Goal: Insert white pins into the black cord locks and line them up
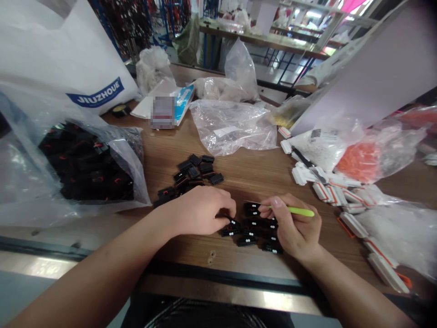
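The right hand (293,223) pinches a green-handled metal pick (300,211) above black plastic connectors (252,232); the left hand (201,210) curls over one connector (230,231), its grip hidden; more connectors (194,171) lie on the wooden bench (246,177); a plastic bag of black connectors (85,164) sits further left.

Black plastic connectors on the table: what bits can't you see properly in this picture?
In the head view:
The black connectors: the left hand covers some of them.
The green-handled tool: the right hand hides its middle.
The white box's label: blurred by a pixelated patch.
The white label on the bag: print too small to read.
The clear plastic bag: cut off by the left edge.
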Motion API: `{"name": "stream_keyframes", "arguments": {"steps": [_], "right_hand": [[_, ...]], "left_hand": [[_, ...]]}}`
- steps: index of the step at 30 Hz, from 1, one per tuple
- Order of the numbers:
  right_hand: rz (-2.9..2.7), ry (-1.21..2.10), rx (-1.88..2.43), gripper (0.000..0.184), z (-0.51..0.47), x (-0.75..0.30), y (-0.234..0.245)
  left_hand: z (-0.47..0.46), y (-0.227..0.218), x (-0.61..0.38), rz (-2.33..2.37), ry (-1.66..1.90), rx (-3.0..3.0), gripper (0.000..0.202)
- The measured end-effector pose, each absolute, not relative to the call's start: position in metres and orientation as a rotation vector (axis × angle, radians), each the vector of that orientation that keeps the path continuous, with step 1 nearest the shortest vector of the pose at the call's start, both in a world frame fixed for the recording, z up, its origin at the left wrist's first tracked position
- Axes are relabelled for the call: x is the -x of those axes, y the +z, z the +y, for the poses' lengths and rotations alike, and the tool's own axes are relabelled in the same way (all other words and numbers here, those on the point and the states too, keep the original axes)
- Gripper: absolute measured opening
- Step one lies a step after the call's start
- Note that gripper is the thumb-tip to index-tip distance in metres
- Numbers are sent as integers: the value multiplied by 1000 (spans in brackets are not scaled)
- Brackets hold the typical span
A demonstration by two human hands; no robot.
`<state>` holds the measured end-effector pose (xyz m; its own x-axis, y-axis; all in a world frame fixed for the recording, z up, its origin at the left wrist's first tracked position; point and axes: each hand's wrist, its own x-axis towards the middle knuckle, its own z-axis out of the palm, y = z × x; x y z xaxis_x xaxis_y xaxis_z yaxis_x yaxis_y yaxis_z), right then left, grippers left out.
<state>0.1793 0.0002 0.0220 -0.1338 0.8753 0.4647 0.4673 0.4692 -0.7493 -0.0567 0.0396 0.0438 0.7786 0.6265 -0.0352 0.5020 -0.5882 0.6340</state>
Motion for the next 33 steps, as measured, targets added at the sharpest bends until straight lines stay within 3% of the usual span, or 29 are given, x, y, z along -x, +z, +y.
{"name": "stream_keyframes", "arguments": {"steps": [11, 33], "right_hand": [[-1788, 626, 1151, 18, -4, -174, 22], [-1863, 736, 1179, 19, -3, -167, 12]], "left_hand": [[39, 34, 48, 1132, 352, -2256, 11], [37, 33, 45, 1143, 372, -2298, 10]]}}
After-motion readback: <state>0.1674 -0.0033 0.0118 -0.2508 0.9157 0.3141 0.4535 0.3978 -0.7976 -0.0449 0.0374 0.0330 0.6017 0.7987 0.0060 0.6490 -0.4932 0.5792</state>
